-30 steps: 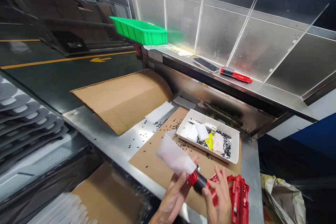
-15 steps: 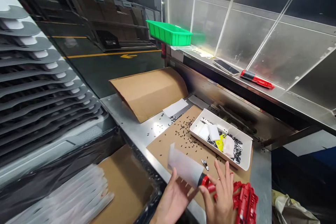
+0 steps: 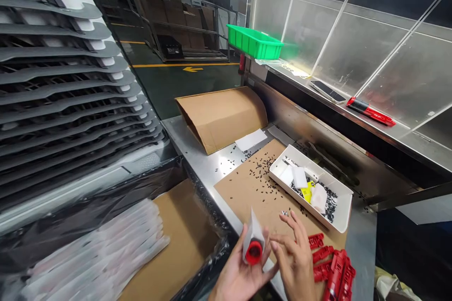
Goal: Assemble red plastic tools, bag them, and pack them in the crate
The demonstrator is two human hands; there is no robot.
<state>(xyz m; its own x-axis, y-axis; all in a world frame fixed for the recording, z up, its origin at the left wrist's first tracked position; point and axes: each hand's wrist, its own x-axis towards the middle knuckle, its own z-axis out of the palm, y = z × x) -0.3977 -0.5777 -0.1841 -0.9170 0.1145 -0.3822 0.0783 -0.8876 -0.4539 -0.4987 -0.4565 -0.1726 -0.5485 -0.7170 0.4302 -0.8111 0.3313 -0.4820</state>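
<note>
My left hand [image 3: 240, 275] holds a red-capped tool [image 3: 253, 244] upright, its body inside a translucent white plastic sleeve and its round red end facing me. My right hand [image 3: 294, 263] is open beside it, fingers spread and not touching it. Just past those fingertips, a small metal part [image 3: 284, 213] lies on a brown cardboard sheet [image 3: 247, 188] strewn with several tiny black pieces. To the right of my right hand lie several red plastic parts [image 3: 334, 268], partly cut off by the frame's lower edge.
A white tray [image 3: 310, 188] holds white packets, a yellow item and black pieces. A bent cardboard sheet [image 3: 221, 117] lies behind it. A steel shelf [image 3: 353, 113] carries a green crate [image 3: 254, 42], phone and red tool. Stacked grey trays [image 3: 63, 70] stand left.
My left hand has turned the sleeved tool upright, its red end toward me. My right hand has come away from it. The whole scene has shifted right in view.
</note>
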